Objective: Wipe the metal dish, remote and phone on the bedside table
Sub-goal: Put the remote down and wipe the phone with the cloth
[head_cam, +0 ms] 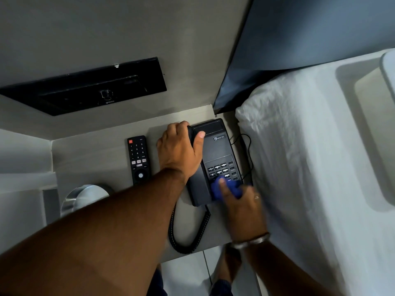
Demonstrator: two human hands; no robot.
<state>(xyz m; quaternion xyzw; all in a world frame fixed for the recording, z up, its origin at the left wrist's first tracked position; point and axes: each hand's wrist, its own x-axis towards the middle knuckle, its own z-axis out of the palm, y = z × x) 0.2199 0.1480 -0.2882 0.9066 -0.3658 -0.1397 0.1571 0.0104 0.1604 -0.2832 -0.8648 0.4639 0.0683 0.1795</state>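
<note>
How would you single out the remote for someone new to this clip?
On the grey bedside table beside the white bed, look left of the black desk phone. The remote is the slim black bar with a red power button, lying flat.

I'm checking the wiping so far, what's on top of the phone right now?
On the phone: the left hand grips the handset end, and the right hand presses a blue cloth on the lower keypad. Keys under the cloth and most of the handset are hidden.

Dim, cool-toned, grainy. Brightest on the white bed [310, 157]; soft shadows left of it. Motion blur on the right hand [241, 199]. Wide-angle bending at the edges.
</note>
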